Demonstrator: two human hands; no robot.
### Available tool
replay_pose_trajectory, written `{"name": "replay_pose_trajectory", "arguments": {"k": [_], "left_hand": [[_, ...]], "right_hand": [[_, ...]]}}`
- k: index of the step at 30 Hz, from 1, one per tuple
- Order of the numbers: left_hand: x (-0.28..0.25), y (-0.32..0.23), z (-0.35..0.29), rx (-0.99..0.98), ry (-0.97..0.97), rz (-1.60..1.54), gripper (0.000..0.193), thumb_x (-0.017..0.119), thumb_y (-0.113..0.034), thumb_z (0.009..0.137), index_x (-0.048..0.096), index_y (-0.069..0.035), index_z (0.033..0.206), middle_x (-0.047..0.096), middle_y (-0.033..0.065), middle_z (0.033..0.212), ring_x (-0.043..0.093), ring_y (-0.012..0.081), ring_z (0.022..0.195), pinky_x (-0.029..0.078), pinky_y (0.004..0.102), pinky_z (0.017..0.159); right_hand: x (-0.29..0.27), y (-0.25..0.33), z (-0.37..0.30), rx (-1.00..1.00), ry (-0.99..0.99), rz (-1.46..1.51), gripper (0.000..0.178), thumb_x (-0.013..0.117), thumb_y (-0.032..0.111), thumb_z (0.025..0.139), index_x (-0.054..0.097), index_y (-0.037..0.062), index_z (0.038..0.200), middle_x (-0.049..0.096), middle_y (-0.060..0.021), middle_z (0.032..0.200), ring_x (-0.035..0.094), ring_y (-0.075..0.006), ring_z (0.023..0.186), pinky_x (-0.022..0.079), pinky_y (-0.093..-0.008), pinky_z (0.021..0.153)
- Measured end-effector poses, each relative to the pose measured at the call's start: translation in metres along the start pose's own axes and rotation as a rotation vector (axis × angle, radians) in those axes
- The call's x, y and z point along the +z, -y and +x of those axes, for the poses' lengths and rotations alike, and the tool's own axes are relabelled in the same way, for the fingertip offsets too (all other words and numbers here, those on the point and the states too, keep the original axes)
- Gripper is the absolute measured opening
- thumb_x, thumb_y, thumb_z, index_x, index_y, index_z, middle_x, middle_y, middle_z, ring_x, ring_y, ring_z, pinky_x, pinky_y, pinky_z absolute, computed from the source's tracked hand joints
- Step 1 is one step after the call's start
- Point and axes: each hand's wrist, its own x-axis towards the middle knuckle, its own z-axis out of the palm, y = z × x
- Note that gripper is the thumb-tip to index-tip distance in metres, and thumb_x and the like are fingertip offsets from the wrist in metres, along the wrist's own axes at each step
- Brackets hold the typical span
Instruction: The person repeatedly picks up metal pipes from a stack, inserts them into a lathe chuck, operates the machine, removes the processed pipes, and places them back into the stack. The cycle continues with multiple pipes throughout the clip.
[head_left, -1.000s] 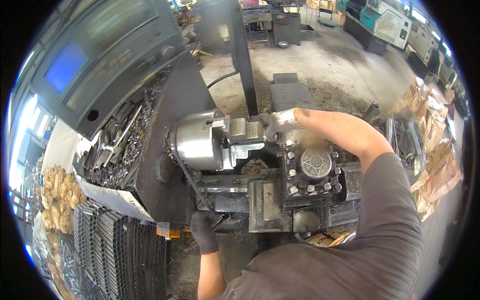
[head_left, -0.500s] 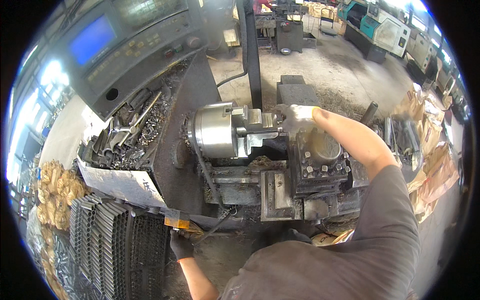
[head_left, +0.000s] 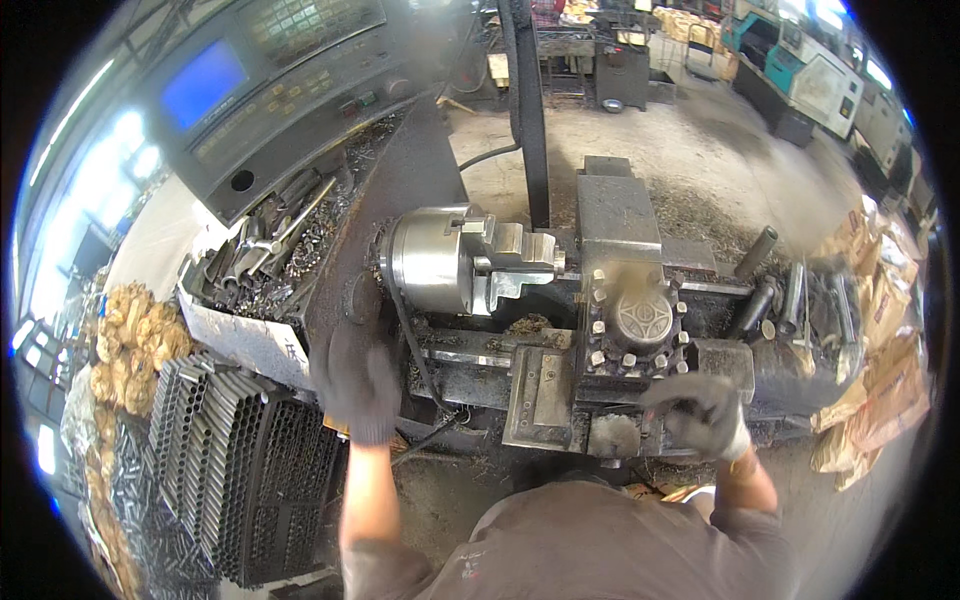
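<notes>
My left hand (head_left: 358,385), in a dark glove, is raised before the lathe's front face, left of the chuck's drive end. Motion blurs its fingers, and I cannot make out anything in them. My right hand (head_left: 700,412), in a dark glove with a pale cuff, hovers by the near side of the tool turret (head_left: 640,320). Its fingers look bent but are smeared. The shiny steel chuck (head_left: 430,262) has stepped jaws (head_left: 515,258) pointing right toward the turret. A short round metal end (head_left: 559,261) shows at the jaw tips.
A control panel with a blue screen (head_left: 203,86) stands at the left. Below it a chip-filled tray (head_left: 245,335) holds tools. Stacked metal tubes (head_left: 205,425) lie at lower left. Metal bars (head_left: 792,300) and brown paper sacks (head_left: 880,380) are at the right.
My right hand has come back from beside the chuck jaws to the turret's near side. My left hand has risen from beside an orange piece below the machine's edge.
</notes>
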Motion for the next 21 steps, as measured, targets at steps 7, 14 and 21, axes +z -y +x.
{"name": "replay_pose_trajectory", "arguments": {"k": [7,14,21], "left_hand": [[0.147,-0.03,0.237,-0.209,0.403,0.146,0.076,0.059,-0.041,0.098,0.028,-0.013,0.161,0.064,0.0291,0.136,0.064,0.049,0.121,0.047,0.0565,0.106],[0.147,-0.024,0.231,-0.146,0.561,0.299,0.08,0.063,-0.045,0.095,0.031,-0.015,0.162,0.068,0.0248,0.129,0.067,0.0446,0.117,0.051,0.0543,0.1],[0.004,-0.024,0.031,-0.079,0.684,-0.017,0.061,0.07,-0.033,0.091,0.053,-0.006,0.144,0.073,0.0175,0.109,0.07,0.04,0.108,0.055,0.0538,0.096]], "right_hand": [[-0.007,-0.028,-0.028,0.219,0.054,0.155,0.033,0.064,-0.006,0.081,0.071,-0.0034,0.114,0.079,-0.0146,0.103,0.077,-0.0218,0.09,0.062,-0.0341,0.081],[0.006,-0.05,-0.045,0.385,0.08,0.442,0.035,0.065,-0.003,0.087,0.069,-0.0035,0.121,0.077,-0.016,0.111,0.075,-0.0197,0.097,0.061,-0.0347,0.088],[0.106,-0.039,-0.005,0.162,0.477,0.189,0.027,0.072,-0.002,0.089,0.073,0.0006,0.116,0.077,-0.0122,0.109,0.075,-0.0173,0.095,0.062,-0.0334,0.084]]}}
